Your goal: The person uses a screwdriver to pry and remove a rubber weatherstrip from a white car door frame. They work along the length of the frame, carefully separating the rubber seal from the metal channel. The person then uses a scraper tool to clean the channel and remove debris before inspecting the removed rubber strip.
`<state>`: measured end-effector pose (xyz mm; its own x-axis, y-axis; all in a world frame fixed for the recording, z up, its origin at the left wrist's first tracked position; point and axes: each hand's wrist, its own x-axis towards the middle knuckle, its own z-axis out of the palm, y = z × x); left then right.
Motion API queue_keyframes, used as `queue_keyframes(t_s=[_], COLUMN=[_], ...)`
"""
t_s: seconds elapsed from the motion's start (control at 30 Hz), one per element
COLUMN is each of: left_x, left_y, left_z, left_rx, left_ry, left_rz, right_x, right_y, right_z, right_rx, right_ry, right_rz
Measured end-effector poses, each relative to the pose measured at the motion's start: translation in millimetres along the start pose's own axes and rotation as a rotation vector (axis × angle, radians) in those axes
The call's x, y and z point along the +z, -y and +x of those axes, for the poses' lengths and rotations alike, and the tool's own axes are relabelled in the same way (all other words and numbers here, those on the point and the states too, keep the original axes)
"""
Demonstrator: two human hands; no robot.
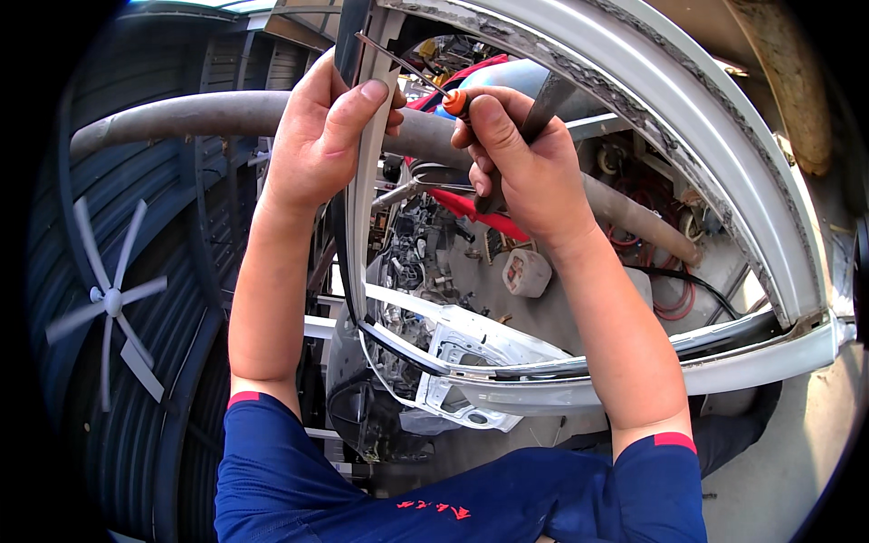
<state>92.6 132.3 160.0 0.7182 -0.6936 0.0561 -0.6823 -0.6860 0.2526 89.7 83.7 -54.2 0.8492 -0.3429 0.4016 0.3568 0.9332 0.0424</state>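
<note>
My left hand is closed around the upright pillar of a light-coloured car window frame, its thumb lying across the front. A black trim strip runs along that pillar's outer side. In my right hand is a screwdriver with an orange collar on its handle; most of the handle is hidden by my fingers. Its thin metal shaft slants up and left, the tip near the pillar above my left thumb. A dark, flat strip shows behind my right hand; whether I hold it cannot be told.
The frame's curved, dirt-streaked upper rail arches on the right. A thick grey pipe crosses behind my hands. Below lie a white door shell, a white plastic container, red cloth and hoses. A fan is at left.
</note>
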Motion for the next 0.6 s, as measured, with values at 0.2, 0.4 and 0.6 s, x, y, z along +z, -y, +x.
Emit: queue_keyframes(t_s=[0.2, 0.4, 0.6], left_x=[3.3, 4.9, 3.4], left_y=[0.2, 1.7, 3.4], left_z=[2.5, 4.5, 4.8], left_rx=[0.008, 0.006, 0.006], left_ry=[-0.039, -0.048, -0.042], left_rz=[0.039, 0.058, 0.107], right_x=[-6.1, -6.0, -9.7], right_y=[-6.5, -12.0, -21.7], right_z=[0.8, 9.1, 20.2], right_rx=[0.070, 0.074, 0.049], right_ry=[0.025, 0.073, 0.116], right_rz=[0.006, 0.052, 0.095])
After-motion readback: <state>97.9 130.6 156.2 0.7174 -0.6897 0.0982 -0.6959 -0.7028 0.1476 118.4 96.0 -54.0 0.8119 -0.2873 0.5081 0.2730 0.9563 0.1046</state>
